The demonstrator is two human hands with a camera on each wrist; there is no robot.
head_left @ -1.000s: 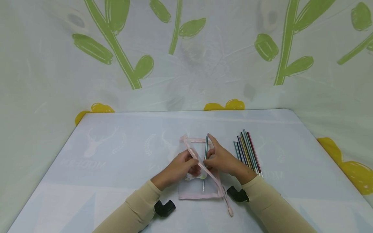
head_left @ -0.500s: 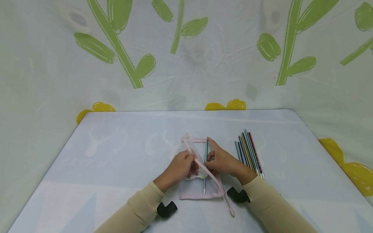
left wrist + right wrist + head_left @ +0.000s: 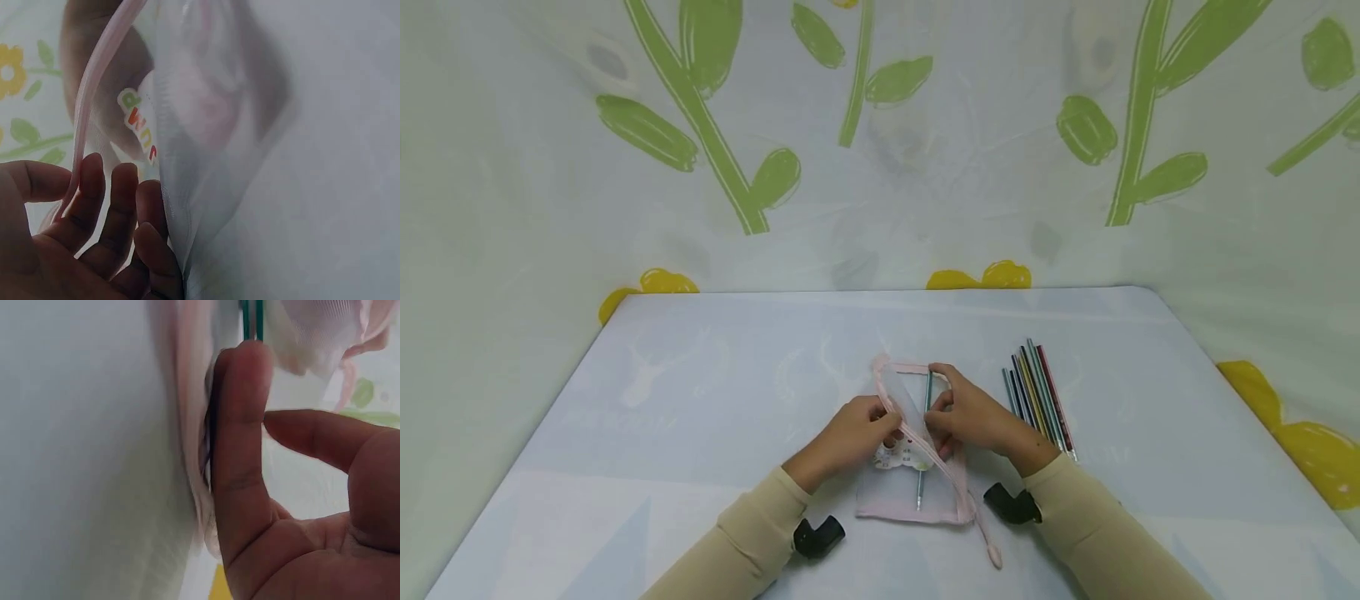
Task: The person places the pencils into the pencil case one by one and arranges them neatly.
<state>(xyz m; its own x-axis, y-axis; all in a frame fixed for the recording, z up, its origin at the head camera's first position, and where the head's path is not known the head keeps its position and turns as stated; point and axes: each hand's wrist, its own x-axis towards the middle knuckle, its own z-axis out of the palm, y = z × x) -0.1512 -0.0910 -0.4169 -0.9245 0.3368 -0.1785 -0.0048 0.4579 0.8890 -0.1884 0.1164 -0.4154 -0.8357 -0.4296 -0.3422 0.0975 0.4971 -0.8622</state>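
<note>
Nearest to the person, between the two sleeves (image 3: 748,525), the pink cord (image 3: 988,537) of the pouch hangs down onto the worktop (image 3: 700,442). The pouch (image 3: 927,446) lies about midway between the left and right edges of the worktop, its mouth spread. The left hand (image 3: 850,437) pinches the pink rim of the pouch between thumb and fingers, lifting it aslant.

The right hand (image 3: 977,417) is at the mouth; its thumb and bent fingers seem to hold the teal pencil (image 3: 928,392), and the first finger reaches to its far end. Compared with one second earlier, this pencil lies deeper: its far end, which then passes over the back band of the pouch, is now just within it, and its near tip, seen through the mesh, is closer to the bottom seam. The printed label (image 3: 902,454) is also less covered by the left fingers. I judge that this pencil is almost wholly inside.

Farther, toward the back right corner, the other pencils (image 3: 1036,392) lie side by side, outside the pouch. Behind the back edge stands a cloth (image 3: 955,183) with green leaves.
</note>
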